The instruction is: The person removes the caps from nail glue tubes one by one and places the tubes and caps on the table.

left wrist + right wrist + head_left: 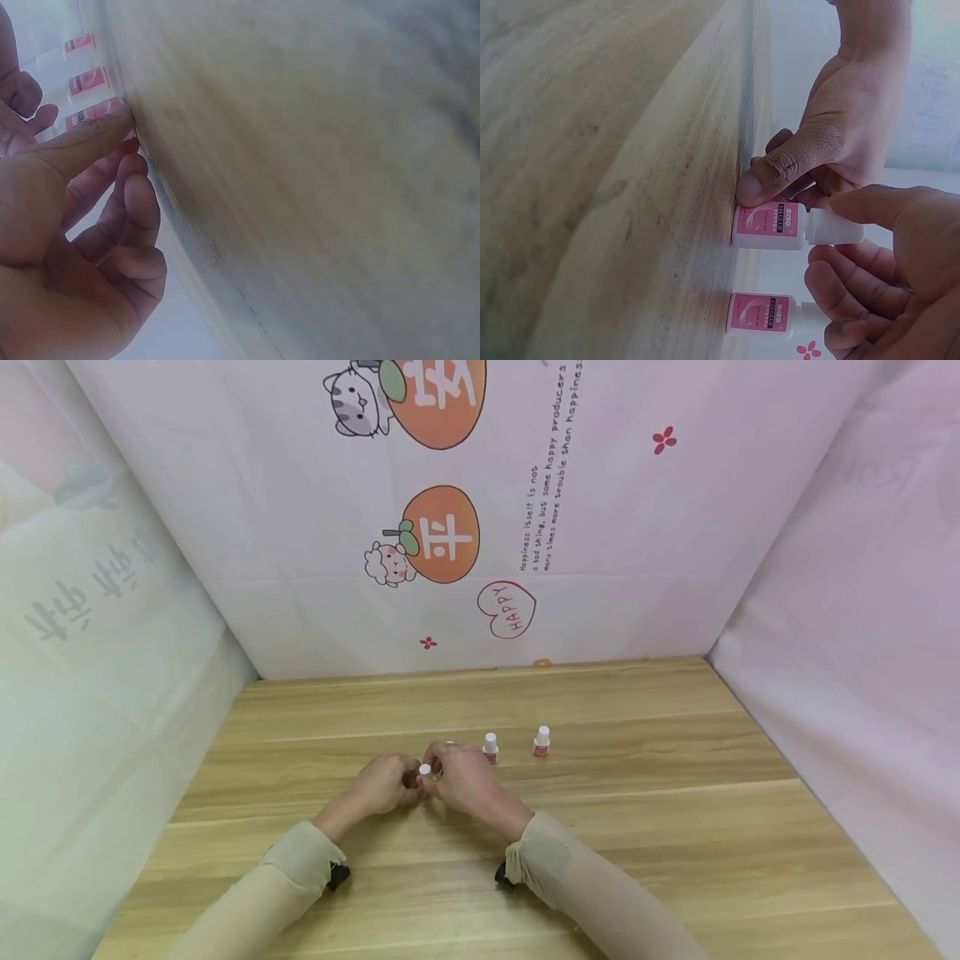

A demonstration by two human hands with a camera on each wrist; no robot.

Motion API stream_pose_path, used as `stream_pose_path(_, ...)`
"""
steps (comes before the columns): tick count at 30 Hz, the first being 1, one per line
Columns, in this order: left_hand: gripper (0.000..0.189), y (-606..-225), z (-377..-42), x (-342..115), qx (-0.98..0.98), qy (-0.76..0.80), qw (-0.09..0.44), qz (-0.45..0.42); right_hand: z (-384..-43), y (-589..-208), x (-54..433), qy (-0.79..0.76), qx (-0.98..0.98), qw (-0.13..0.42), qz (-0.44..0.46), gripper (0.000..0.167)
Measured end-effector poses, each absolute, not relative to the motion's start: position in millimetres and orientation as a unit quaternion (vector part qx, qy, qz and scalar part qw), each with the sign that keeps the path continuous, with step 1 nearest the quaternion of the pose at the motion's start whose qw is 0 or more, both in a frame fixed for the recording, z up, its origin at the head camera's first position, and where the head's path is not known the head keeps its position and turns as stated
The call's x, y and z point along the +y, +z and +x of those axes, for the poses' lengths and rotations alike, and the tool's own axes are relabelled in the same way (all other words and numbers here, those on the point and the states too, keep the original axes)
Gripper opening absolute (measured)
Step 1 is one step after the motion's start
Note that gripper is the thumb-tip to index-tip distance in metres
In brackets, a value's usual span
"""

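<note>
A small white nail glue bottle [769, 226] with a pink label stands upright on the table between both hands. My left hand [384, 783] pinches its body low down, thumb at the label near the base. At the top, the thumb and fingers of my right hand [468, 777] pinch the white cap [831, 227], which sits on the bottle. A second nail glue bottle [761, 313] stands close beside, its cap partly behind the right fingers. In the head view the right hand mostly hides it.
Farther right on the wooden table [645, 843] stand two more matching bottles, one [491, 745] near the right hand's knuckles and another [542, 742] beyond it. A printed white cloth [600, 610] rises behind the table, with cloth walls at both sides.
</note>
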State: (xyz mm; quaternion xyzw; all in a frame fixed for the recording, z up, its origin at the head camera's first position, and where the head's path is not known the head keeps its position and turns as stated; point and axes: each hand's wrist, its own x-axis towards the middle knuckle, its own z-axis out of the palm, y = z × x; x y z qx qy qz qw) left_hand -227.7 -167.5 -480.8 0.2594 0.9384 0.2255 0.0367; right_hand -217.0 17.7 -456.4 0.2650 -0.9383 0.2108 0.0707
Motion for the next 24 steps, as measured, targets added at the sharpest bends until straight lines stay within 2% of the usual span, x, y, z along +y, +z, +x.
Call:
stream_pose_path(15,0.017,-482.2,-226.5,-168.0,0.937,0.221,0.025,0.269,-216.7,-456.0,16.3,0.217,-0.941,0.047,0.255,0.024)
stream_pose_path(24,0.016,-482.2,-227.1,-167.4,0.935,0.226,0.024,0.272,-215.8,-454.3,16.8,0.211,-0.942,0.053,0.256,0.021)
